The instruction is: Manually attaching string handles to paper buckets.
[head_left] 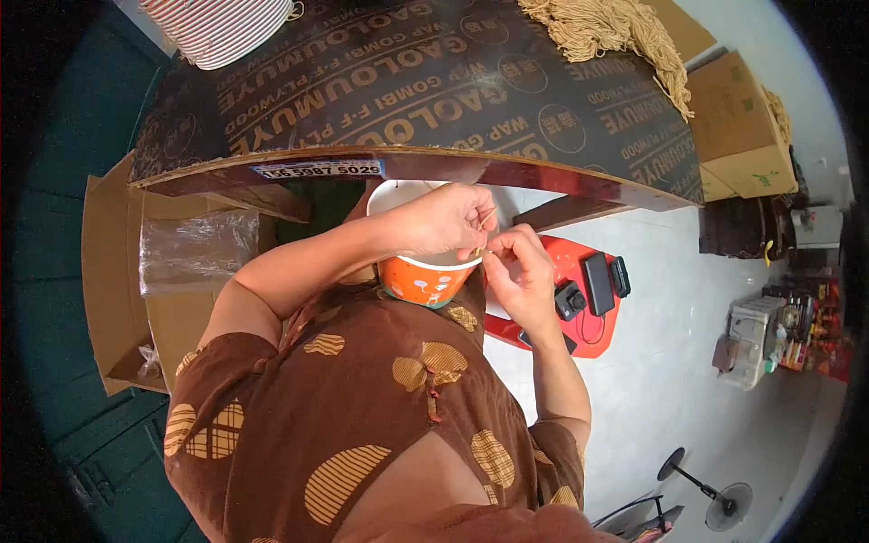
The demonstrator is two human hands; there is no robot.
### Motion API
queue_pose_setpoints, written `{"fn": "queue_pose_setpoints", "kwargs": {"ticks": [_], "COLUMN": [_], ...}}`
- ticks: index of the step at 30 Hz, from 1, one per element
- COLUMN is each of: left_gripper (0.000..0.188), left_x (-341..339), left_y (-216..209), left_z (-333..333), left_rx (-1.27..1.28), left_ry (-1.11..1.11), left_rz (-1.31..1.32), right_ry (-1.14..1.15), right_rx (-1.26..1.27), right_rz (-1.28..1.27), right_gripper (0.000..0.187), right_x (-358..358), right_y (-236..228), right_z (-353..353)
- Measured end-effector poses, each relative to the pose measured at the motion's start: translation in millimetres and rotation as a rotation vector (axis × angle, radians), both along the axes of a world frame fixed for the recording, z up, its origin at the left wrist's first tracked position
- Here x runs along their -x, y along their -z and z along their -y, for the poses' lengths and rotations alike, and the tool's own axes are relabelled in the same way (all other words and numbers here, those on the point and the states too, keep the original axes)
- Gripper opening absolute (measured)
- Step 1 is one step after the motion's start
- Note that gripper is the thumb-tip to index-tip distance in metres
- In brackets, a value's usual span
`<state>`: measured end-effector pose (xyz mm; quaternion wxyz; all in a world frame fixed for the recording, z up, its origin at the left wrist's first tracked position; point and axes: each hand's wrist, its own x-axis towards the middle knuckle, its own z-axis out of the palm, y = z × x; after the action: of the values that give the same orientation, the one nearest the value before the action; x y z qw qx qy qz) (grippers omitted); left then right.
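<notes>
Above an orange paper tub [418, 282] with a white rim, my two hands meet with their fingertips close together. My left hand [445, 220] reaches over the tub's opening, its fingers closed on a thin tan cord [488, 218]. At the right side of the rim, my right hand [523, 269] pinches with thumb and index finger at the same small piece. The fingers hide most of the cord. What lies inside the tub is largely covered by my left hand and forearm.
A dark plywood table [380, 95] stands ahead, bearing a bundle of tan cords [611, 32] and a red-and-white coil [222, 27]. On the right, a red stool [593, 339] carries a small camera [569, 300] and a black power bank [598, 282]. Cardboard boxes [118, 271] flank both sides.
</notes>
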<state>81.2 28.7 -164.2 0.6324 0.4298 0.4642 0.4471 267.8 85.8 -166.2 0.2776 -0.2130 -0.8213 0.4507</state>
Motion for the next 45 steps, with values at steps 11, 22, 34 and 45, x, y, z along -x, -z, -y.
{"fn": "queue_pose_setpoints", "kwargs": {"ticks": [11, 22, 34, 45], "left_gripper": [0.007, 0.006, 0.014, 0.025], "left_x": [-8.9, -10.3, -1.7, 0.1], "left_y": [-0.5, 0.3, 4.9, 4.2], "left_z": [1.0, 1.9, -1.4, 1.7], "left_rx": [-0.077, -0.103, -0.040, -0.008], "left_ry": [-0.082, -0.120, -0.057, 0.030], "left_rz": [-0.197, -0.248, -0.041, -0.150], "right_ry": [0.099, 0.150, 0.173, 0.112], "right_rx": [-0.158, -0.016, 0.102, 0.106], "right_rz": [0.040, 0.134, 0.201, 0.157], "right_gripper": [0.012, 0.010, 0.008, 0.009], "right_x": [4.9, 7.3, 8.8, 6.6], "right_y": [-6.1, -8.9, -11.6, -3.9], "right_z": [8.5, 9.3, 7.5, 6.6]}}
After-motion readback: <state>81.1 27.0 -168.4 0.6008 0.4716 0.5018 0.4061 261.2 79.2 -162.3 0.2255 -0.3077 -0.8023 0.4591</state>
